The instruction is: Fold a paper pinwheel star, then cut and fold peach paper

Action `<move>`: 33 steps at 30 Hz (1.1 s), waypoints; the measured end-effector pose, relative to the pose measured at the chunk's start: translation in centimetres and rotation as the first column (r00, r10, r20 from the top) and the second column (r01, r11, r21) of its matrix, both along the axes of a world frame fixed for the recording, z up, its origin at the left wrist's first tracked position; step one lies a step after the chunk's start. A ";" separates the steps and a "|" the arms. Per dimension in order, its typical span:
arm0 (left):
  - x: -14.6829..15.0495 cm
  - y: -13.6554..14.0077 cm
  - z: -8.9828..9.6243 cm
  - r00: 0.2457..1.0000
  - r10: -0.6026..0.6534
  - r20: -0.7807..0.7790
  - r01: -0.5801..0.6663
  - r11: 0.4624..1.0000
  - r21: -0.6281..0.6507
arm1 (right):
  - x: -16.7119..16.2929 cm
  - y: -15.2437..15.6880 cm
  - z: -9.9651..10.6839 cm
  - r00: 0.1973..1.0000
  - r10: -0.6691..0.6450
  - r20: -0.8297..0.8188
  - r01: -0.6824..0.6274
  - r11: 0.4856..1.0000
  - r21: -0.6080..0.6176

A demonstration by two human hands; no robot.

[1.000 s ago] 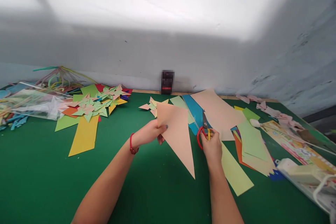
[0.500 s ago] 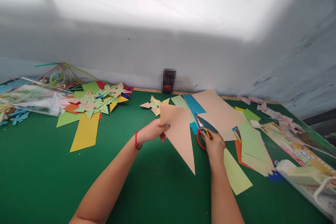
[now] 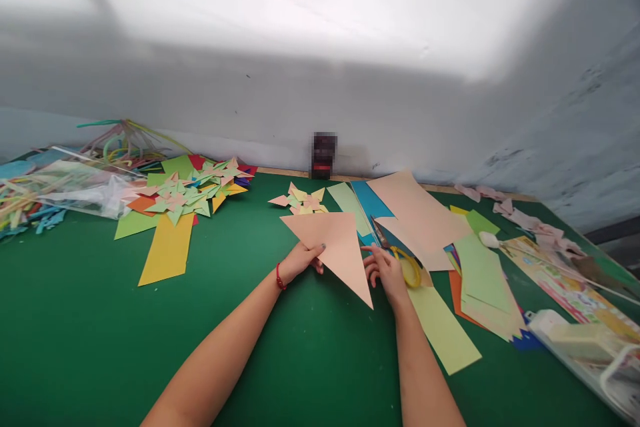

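Note:
A peach triangular sheet of paper [image 3: 337,240] is pinched along its lower left edge by my left hand [image 3: 299,261], thumb on top and fingers beneath. My right hand [image 3: 387,272] hovers at the sheet's right edge with fingers parted and nothing in them; whether a fingertip touches the paper I cannot tell. Beside that hand lie scissors [image 3: 411,268], their yellow handle showing and part of them hidden behind the hand. Just past the triangle sit small folded paper pieces [image 3: 305,199] in peach, yellow and green.
Larger peach sheets [image 3: 425,220] and a pale green strip [image 3: 445,330] lie on the right. A pile of folded paper pieces [image 3: 185,197] and a yellow sheet [image 3: 167,250] are at left. Further right stands a clear plastic box [image 3: 575,357]. A dark pixelated object [image 3: 324,155] stands against the wall.
My right hand has let go of the scissors, which now lie on the papers, and has moved left toward the sheet. My left hand has tilted the peach triangle and lowered it slightly.

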State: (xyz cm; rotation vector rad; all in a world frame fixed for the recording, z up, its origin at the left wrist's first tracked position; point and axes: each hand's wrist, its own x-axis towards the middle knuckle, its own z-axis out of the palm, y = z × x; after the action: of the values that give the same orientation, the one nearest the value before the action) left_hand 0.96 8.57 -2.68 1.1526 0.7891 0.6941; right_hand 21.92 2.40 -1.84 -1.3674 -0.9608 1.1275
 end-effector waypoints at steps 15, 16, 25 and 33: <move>-1.6 -4.1 -0.9 0.957 0.226 -0.180 -0.197 0.966 0.166 | -1.6 -0.4 -0.9 0.970 0.226 0.088 -0.222 0.973 -0.057; -1.9 -4.0 -0.7 0.956 0.243 -0.165 -0.217 0.963 0.162 | -1.4 -0.4 -1.1 0.970 0.229 0.078 -0.224 0.973 -0.062; -6.2 -1.8 1.2 0.817 0.573 -0.067 -0.542 0.802 0.252 | -0.7 -0.6 -1.0 0.957 0.265 0.122 -0.261 0.964 -0.048; -7.4 -1.2 1.4 0.822 0.554 -0.132 -0.486 0.804 0.342 | -0.2 -0.8 -0.4 0.927 0.314 0.205 -0.305 0.949 -0.073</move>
State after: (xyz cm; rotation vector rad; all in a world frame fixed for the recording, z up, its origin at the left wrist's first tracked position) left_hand -6.47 7.41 -1.26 1.3078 1.2589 1.1902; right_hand 21.77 1.55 -2.28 -1.4227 -1.3549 1.2544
